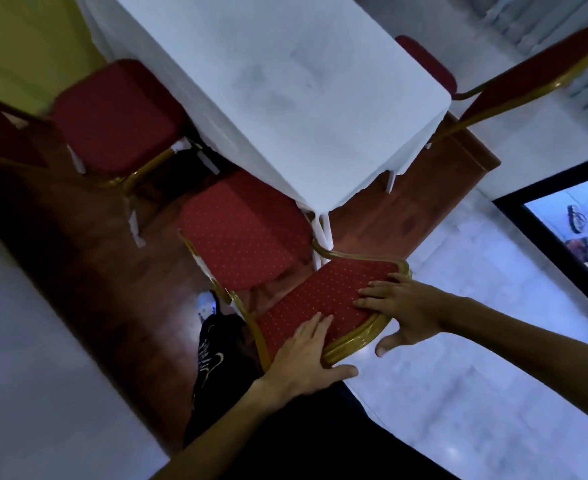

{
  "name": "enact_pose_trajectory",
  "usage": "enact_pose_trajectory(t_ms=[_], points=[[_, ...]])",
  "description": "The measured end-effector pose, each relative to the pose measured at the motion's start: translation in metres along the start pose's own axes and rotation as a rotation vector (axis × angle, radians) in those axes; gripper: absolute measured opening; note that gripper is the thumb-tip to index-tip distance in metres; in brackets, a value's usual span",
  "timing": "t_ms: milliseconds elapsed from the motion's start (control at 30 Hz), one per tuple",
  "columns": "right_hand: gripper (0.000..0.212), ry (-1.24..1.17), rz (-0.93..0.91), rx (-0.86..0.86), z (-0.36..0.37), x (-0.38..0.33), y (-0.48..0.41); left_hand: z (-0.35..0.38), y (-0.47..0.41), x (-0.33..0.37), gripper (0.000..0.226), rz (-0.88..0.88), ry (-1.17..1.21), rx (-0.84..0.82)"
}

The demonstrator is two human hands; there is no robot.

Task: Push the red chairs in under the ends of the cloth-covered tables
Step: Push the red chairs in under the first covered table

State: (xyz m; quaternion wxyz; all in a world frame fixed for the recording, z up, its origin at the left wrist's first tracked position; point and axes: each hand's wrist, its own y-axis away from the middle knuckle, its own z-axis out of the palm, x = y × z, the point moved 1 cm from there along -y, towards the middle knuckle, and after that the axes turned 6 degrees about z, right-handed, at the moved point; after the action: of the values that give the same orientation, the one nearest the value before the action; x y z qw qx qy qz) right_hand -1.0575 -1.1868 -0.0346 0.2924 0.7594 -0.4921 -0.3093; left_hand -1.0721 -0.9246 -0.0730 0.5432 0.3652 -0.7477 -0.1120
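A red dotted chair [240, 233] with a gold frame stands at the end of the table covered in white cloth [285, 88], its seat partly under the cloth edge. Both hands are on the top of its backrest [323, 299]. My left hand [306, 358] lies over the rail with fingers flat on the red padding and the thumb behind the gold edge. My right hand [396, 306] rests further right, fingers spread on the padding, thumb hanging off behind the frame.
A second red chair [116, 116] stands at the table's left side, and a third [535, 74] at the right side. A black shoe [213, 358] is on the brown floor beside the chair. A dark-framed glass panel [562, 230] is at the right.
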Motion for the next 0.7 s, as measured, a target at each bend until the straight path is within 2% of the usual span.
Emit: enact_pose_trajectory(t_ms=[100, 333, 433, 700], points=[[0.101, 0.020, -0.057, 0.049, 0.002, 0.008, -0.002, 0.014, -0.008, 0.008, 0.108, -0.027, -0.036, 0.015], [0.085, 0.030, -0.171, 0.162, 0.012, 0.025, -0.010, 0.021, -0.014, 0.015, 0.087, -0.075, -0.074, 0.067], [0.087, 0.064, -0.266, 0.138, 0.012, 0.023, -0.028, 0.028, -0.011, 0.012, 0.090, -0.155, -0.048, 0.101], [0.099, 0.096, -0.283, 0.144, 0.002, 0.024, -0.037, 0.023, -0.014, 0.014, 0.090, -0.168, -0.091, 0.098]])
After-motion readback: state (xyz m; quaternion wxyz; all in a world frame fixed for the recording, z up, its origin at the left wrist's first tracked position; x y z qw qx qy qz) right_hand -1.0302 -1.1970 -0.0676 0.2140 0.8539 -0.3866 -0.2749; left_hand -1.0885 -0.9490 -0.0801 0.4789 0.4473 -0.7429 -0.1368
